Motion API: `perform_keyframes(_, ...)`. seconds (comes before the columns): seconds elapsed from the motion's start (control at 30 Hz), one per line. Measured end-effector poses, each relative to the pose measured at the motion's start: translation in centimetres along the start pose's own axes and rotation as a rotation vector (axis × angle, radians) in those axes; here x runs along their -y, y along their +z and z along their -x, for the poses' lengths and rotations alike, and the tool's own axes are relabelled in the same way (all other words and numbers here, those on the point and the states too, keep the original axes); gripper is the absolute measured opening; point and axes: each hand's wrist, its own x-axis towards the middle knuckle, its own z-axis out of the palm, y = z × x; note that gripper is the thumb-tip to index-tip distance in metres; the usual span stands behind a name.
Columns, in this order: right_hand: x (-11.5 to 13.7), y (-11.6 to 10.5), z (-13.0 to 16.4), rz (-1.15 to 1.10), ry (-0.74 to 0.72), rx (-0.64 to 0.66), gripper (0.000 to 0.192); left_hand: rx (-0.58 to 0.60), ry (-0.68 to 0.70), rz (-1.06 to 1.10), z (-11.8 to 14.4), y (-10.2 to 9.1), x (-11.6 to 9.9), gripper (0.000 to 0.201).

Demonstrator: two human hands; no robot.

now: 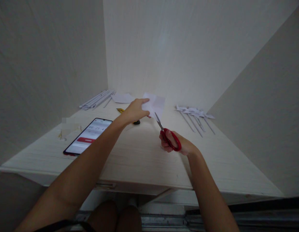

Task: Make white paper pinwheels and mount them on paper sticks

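Observation:
My left hand pinches the left side of a white sheet of paper, holding it up over the table. Red-handled scissors are in my right hand, fingers through the loops. Their blades look closed or nearly so, pointing up and left, with the tips at the paper's lower edge; whether they touch it I cannot tell. Beneath my left wrist lies a yellow and black utility knife, partly hidden by the hand.
A phone showing a running timer lies left, partly behind my forearm. Rolled paper sticks are piled back left, beside another white paper piece. Several paper pinwheel-like pieces on sticks lie right. Walls enclose the white table.

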Motion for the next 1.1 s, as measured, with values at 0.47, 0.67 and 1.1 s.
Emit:
perform_keyframes(0.47, 0.22, 0.08, 0.1, 0.029, -0.013, -0.033, 0.053, 0.001, 0.042, -0.056, 0.06, -0.21, -0.18, 0.068)
perform_keyframes(0.67, 0.15, -0.09, 0.06, 0.07, -0.035, -0.036, 0.052, 0.004, 0.053, -0.059, 0.09, -0.19, -0.23, 0.069)
perform_keyframes(1.1, 0.12, -0.09, -0.02, 0.073, -0.016, -0.07, 0.051, -0.004, 0.072, -0.064, 0.3, -0.28, -0.44, 0.067)
